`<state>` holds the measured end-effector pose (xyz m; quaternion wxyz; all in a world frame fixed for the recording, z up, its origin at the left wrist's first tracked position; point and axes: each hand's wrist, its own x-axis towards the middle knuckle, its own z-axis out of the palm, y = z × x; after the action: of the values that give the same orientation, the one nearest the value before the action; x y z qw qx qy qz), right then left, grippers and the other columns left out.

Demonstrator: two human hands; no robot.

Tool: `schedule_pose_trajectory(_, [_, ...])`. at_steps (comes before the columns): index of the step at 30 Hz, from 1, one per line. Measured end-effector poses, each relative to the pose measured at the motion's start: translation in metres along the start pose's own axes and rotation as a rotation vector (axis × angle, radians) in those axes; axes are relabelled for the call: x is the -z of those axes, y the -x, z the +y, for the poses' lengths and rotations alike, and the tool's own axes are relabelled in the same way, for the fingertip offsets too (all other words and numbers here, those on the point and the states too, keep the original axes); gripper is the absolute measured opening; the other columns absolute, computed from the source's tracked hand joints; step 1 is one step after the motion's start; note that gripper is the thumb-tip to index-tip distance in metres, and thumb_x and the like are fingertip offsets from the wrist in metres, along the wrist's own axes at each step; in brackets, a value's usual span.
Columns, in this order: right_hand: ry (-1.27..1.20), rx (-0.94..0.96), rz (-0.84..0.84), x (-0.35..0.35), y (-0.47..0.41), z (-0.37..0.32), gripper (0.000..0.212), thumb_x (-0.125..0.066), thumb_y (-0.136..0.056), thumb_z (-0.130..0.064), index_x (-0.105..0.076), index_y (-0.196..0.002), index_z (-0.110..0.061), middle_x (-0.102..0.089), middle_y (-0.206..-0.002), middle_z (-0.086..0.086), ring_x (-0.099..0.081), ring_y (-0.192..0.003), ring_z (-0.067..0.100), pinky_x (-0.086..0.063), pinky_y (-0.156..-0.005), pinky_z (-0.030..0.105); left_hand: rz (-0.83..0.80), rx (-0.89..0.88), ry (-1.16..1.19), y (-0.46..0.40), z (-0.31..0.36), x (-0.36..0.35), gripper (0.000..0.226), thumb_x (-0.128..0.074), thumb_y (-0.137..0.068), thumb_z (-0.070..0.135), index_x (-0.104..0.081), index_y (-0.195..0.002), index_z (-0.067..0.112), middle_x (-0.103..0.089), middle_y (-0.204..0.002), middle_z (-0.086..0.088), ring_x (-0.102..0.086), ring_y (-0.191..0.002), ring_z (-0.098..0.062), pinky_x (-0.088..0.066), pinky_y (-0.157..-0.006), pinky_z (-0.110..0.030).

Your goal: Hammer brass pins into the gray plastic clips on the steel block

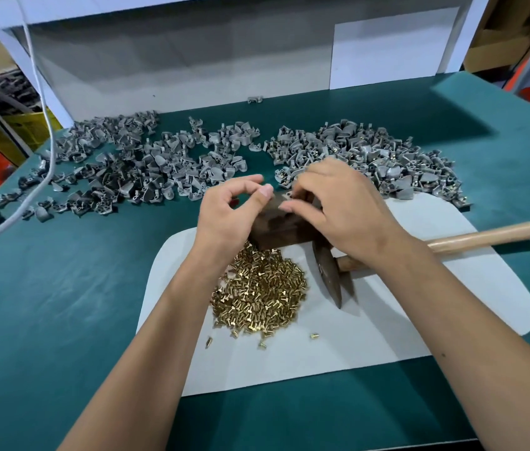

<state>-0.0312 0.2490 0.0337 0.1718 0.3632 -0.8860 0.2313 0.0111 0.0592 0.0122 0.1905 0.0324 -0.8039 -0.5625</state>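
A dark steel block (276, 231) stands at the top of a white mat (387, 320). My right hand (338, 209) reaches over the block and pinches a gray clip (287, 195) on its top. My left hand (228, 213) hovers at the block's left side with curled fingers, its thumb tip close to the clip. Whether it holds a pin is hidden. A heap of brass pins (260, 294) lies just in front of the block. The hammer (328, 275) lies on the mat under my right wrist, with its wooden handle (485, 237) pointing right.
Bare gray clips (127, 167) are spread across the green table (45, 304) at the back left. A second pile (374, 157), showing brass, lies at the back right. A white cable (45, 151) hangs at the left, and a white wall closes off the back.
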Motion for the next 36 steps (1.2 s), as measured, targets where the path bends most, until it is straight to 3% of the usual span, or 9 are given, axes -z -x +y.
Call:
schedule_pose_trajectory(3, [-0.027, -0.095, 0.062, -0.003, 0.001, 0.008, 0.041, -0.057, -0.096, -0.053, -0.064, -0.085, -0.014, -0.061, -0.086, -0.001, -0.052, -0.087, 0.019, -0.045, -0.080, 0.038, 0.173, -0.035, -0.200, -0.006, -0.006, 0.009, 0.019, -0.071, -0.095, 0.028, -0.080, -0.086, 0.014, -0.074, -0.106, 0.005, -0.066, -0.099, -0.005, -0.052, -0.096, -0.034])
schedule_pose_trajectory(6, [-0.045, -0.167, 0.109, -0.004, 0.001, 0.015, 0.038, -0.061, -0.097, -0.047, -0.057, -0.080, -0.013, -0.056, -0.081, 0.000, -0.050, -0.082, 0.020, -0.038, -0.074, 0.034, 0.260, -0.066, -0.391, -0.009, -0.015, 0.023, 0.018, -0.069, -0.096, 0.032, -0.077, -0.082, 0.023, -0.064, -0.080, 0.024, -0.056, -0.072, 0.006, -0.045, -0.087, -0.028])
schedule_pose_trajectory(10, [-0.085, -0.254, 0.179, -0.004, 0.003, 0.026, 0.035, -0.066, -0.098, -0.038, -0.055, -0.076, -0.013, -0.052, -0.076, -0.001, -0.049, -0.075, 0.021, -0.035, -0.068, 0.034, 0.235, -0.072, -0.617, -0.012, -0.028, 0.035, 0.013, -0.064, -0.099, 0.031, -0.075, -0.096, 0.026, -0.070, -0.110, 0.008, -0.040, -0.097, 0.002, -0.022, -0.101, -0.029])
schedule_pose_trajectory(14, [-0.060, -0.376, 0.192, -0.005, 0.004, 0.033, 0.038, -0.068, -0.094, -0.047, -0.061, -0.076, -0.014, -0.058, -0.072, -0.003, -0.053, -0.070, 0.017, -0.046, -0.068, 0.034, 0.042, -0.003, -0.747, -0.017, -0.034, 0.043, 0.035, -0.055, -0.104, 0.028, -0.064, -0.138, 0.024, -0.048, -0.155, -0.003, -0.029, -0.146, -0.028, -0.017, -0.120, -0.037])
schedule_pose_trajectory(18, [-0.043, -0.539, 0.267, -0.001, 0.005, 0.039, 0.043, -0.072, -0.089, -0.053, -0.063, -0.069, -0.016, -0.061, -0.064, -0.001, -0.055, -0.060, 0.016, -0.045, -0.065, 0.031, -0.063, -0.009, -0.772, -0.015, -0.036, 0.042, 0.038, -0.052, -0.106, 0.024, -0.060, -0.142, 0.018, -0.048, -0.156, -0.001, -0.034, -0.147, -0.027, -0.021, -0.122, -0.040])
schedule_pose_trajectory(21, [-0.048, -0.563, 0.319, 0.003, 0.005, 0.040, 0.038, -0.067, -0.095, -0.048, -0.072, -0.088, -0.011, -0.071, -0.082, 0.007, -0.063, -0.076, 0.025, -0.051, -0.075, 0.036, 0.019, -0.044, -0.755, -0.016, -0.036, 0.042, 0.029, -0.061, -0.101, 0.017, -0.071, -0.128, 0.013, -0.061, -0.143, -0.001, -0.053, -0.133, -0.025, -0.036, -0.118, -0.039])
schedule_pose_trajectory(25, [-0.086, -0.363, 0.308, 0.009, 0.007, 0.024, 0.017, -0.070, -0.096, -0.029, -0.071, -0.096, -0.012, -0.071, -0.089, 0.002, -0.064, -0.081, 0.018, -0.055, -0.080, 0.034, 0.122, -0.014, -0.691, -0.015, -0.037, 0.042, 0.021, -0.071, -0.092, 0.003, -0.078, -0.111, 0.010, -0.075, -0.113, -0.004, -0.065, -0.099, -0.017, -0.045, -0.093, -0.024])
schedule_pose_trajectory(29, [-0.194, 0.031, 0.066, 0.001, 0.017, -0.017, 0.010, -0.070, -0.094, -0.025, -0.071, -0.097, -0.016, -0.068, -0.090, -0.007, -0.061, -0.082, 0.010, -0.056, -0.081, 0.031, 0.167, 0.007, -0.616, -0.016, -0.035, 0.042, 0.016, -0.075, -0.087, -0.001, -0.080, -0.094, 0.012, -0.071, -0.087, 0.006, -0.064, -0.080, -0.006, -0.054, -0.084, -0.024])
schedule_pose_trajectory(36, [-0.212, 0.500, -0.320, -0.026, 0.023, -0.077, 0.024, -0.070, -0.093, -0.045, -0.075, -0.106, -0.026, -0.062, -0.099, -0.008, -0.040, -0.099, 0.007, -0.043, -0.089, 0.028, 0.187, 0.046, -0.519, -0.017, -0.036, 0.046, 0.020, -0.084, -0.080, 0.008, -0.079, -0.099, 0.013, -0.072, -0.086, 0.006, -0.066, -0.077, -0.007, -0.057, -0.081, -0.019])
